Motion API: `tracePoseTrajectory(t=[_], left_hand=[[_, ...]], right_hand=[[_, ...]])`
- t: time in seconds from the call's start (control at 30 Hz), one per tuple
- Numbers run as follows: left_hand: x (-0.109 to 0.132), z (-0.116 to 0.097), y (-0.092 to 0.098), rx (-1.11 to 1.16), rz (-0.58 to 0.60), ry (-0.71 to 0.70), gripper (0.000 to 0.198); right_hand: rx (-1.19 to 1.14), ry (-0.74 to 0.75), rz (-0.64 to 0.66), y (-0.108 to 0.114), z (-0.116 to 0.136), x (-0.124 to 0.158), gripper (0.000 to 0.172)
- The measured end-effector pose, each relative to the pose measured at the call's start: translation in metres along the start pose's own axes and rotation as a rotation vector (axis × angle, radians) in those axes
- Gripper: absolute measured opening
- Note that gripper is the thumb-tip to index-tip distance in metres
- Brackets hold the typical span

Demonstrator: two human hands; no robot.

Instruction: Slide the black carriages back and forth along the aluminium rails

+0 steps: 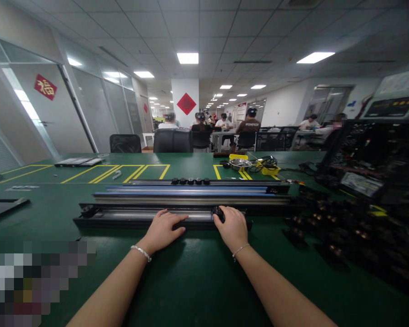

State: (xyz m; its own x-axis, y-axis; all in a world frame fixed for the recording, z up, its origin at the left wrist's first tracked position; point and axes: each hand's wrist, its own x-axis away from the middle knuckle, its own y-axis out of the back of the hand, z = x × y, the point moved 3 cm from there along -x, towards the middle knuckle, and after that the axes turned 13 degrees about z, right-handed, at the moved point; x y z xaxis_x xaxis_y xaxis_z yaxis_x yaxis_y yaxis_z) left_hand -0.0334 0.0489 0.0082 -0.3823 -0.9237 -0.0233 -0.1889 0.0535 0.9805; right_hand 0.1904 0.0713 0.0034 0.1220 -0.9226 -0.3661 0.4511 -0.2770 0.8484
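Observation:
A long black channel (109, 222) lies crosswise on the table, with a silvery bar (132, 213) along its inside. My left hand (164, 228) rests on the middle of this channel, its fingers stretched out over the bar. Further right, my right hand (232, 227) has its thumb and fingers closed around a small black part (218, 213) that sits at the bar's right portion. Part of it is hidden by the fingers. Another black piece (88, 211) sits in the channel's left end.
Behind the channel lie more long rails, one with blue edges (187, 190). Several small black round parts (191, 181) stand in a row. At right is a heap of dark parts (347, 231); a metal bowl (240, 162) and yellow tray (270, 169) stand farther back.

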Motion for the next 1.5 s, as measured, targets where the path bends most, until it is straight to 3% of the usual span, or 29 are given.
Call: tracePoseTrajectory(t=[1.5], left_hand=[[-0.002, 0.003, -0.002, 0.015, -0.001, 0.002, 0.037]], right_hand=[[0.044, -0.112, -0.069, 0.009, -0.011, 0.002, 0.025]])
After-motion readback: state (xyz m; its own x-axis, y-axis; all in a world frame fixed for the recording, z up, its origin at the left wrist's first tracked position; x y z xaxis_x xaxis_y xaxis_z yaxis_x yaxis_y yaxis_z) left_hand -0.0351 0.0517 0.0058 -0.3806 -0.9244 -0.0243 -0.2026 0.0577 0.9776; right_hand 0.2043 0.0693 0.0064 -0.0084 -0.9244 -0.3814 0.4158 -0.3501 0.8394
